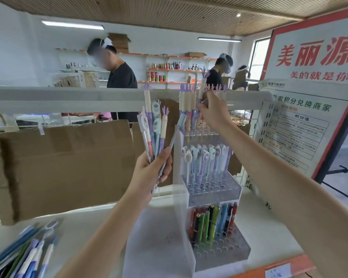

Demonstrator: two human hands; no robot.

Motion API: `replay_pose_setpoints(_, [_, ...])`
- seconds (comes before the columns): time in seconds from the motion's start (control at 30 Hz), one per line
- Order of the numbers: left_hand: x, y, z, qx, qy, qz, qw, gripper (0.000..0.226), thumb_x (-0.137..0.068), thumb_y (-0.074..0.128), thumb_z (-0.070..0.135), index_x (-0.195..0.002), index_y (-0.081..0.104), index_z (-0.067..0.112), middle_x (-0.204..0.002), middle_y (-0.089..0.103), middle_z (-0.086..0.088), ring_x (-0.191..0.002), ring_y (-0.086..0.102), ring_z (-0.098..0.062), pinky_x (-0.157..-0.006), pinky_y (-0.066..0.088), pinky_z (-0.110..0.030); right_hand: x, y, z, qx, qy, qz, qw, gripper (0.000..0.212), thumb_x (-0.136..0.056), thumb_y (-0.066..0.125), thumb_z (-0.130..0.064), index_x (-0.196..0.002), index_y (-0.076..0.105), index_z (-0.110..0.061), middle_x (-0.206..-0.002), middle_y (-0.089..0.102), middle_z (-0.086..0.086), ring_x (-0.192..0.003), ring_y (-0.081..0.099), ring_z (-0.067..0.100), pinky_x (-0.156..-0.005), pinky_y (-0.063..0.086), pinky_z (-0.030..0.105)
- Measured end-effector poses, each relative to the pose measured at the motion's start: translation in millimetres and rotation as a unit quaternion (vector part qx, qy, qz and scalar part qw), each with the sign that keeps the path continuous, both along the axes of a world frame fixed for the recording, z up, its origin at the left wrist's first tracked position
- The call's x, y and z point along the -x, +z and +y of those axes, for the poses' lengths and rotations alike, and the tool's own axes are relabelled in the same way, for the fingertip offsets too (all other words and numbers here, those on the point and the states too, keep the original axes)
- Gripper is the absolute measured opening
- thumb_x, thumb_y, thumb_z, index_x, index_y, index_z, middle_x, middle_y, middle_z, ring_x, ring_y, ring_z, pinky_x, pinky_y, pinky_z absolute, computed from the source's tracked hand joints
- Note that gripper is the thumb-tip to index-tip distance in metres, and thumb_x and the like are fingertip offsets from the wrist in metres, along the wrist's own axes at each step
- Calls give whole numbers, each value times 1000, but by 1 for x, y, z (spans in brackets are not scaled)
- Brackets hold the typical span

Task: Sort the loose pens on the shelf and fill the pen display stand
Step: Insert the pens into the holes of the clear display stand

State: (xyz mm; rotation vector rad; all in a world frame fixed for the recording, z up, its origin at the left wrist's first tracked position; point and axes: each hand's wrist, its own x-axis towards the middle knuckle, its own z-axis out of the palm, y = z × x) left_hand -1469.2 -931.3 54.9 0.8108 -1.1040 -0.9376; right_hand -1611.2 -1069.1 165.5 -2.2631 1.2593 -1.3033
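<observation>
Above the top tier of the pen display stand (211,187), the right hand (214,112) pinches one cream-barrelled pen (202,88) with a purple hand-shaped cap, fingers curled round its lower barrel, the pen upright and raised over the row of matching pens (187,105) already standing in that tier. Left of the stand, the left hand (152,173) grips a fanned bunch of pens (154,127) by their lower ends, fingers wrapped round them, caps pointing up; one grey-capped pen in it leans toward the stand. Below the top tier, the stand's middle tier holds pastel pens with round toppers (206,159) in its back rows, front holes showing bare. Its bottom tier holds coloured pens (213,223), green, black, blue and orange, also at the back. Both forearms reach up from the lower edge toward the stand. Far left of the stand, loose blue and white pens (28,255) lie piled on the white shelf (100,221)
</observation>
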Motion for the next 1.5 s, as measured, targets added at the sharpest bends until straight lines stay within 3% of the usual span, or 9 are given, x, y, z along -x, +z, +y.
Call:
replay_pose_setpoints(0.2, [2,0,0,2,-1,3,1000,23,-81,63,32,-64,60,17,-54,47,-4,-42,35,-14,-38,28,-20,-1,-14,-7,-24,-14,57,998,16,-95,50,-12,-109,51,-4,-93,64,15,-80,62,29,-76,52,42])
replay_pose_setpoints(0.3, [3,0,2,5,-6,6,1000,19,-82,63,31,-64,64,24,-59,48,-5,-45,36,-14,-40,28,-23,-2,-24,-10,-26,-30,70,997,16,-93,54,-13,-104,57,-1,-96,64,17,-83,58,26,-76,46,33])
replay_pose_setpoints(0.47, [5,-1,2,-4,-2,2,1000,24,-87,59,27,-69,56,11,-54,45,-4,-42,35,-13,-38,28,-20,-3,-23,-9,-14,-45,71,996,17,-92,55,-13,-100,61,1,-97,66,17,-90,60,29,-80,45,35])
replay_pose_setpoints(0.7, [5,-1,3,-4,-6,4,1000,25,-86,59,28,-69,56,10,-52,46,-2,-42,36,-13,-39,29,-21,8,-30,14,-22,-28,-26,999,13,-93,56,-18,-100,58,-8,-85,58,-2,-72,54,10,-63,43,21])
replay_pose_setpoints(0.83, [7,2,-1,14,-6,26,1000,21,-85,59,26,-70,55,11,-57,49,-1,-43,37,-12,-38,30,-20,12,-35,50,-172,166,-86,967,21,-93,56,-21,-82,68,-8,-69,64,2,-45,48,4,-46,38,16])
replay_pose_setpoints(0.97, [16,5,-7,22,-7,15,1000,19,-92,53,19,-77,54,7,-57,52,0,-40,37,-11,-36,29,-20,11,-40,72,-204,245,0,948,23,-90,61,-29,-75,65,-11,-55,56,0,-44,43,4,-49,35,15])
replay_pose_setpoints(1.17, [22,2,-8,-16,52,2,999,22,-95,51,20,-78,52,7,-61,54,-2,-41,35,-11,-37,26,-21,23,-25,73,-147,183,-126,964,15,-93,56,-15,-84,57,-3,-65,64,5,-50,61,10,-51,50,22])
replay_pose_setpoints(1.33, [17,-11,3,-21,42,-14,999,30,-95,50,26,-71,44,8,-50,37,-1,-41,29,-12,-40,22,-22,47,-35,74,-77,128,-74,986,16,-90,60,-13,-79,58,-2,-67,68,10,-53,67,14,-51,56,22])
replay_pose_setpoints(1.5, [24,-21,9,-17,22,4,1000,31,-91,53,31,-63,50,16,-54,41,-1,-42,31,-12,-42,24,-23,64,-77,70,-64,37,-2,997,15,-91,60,-20,-80,58,-10,-68,67,2,-53,65,1,-57,56,18])
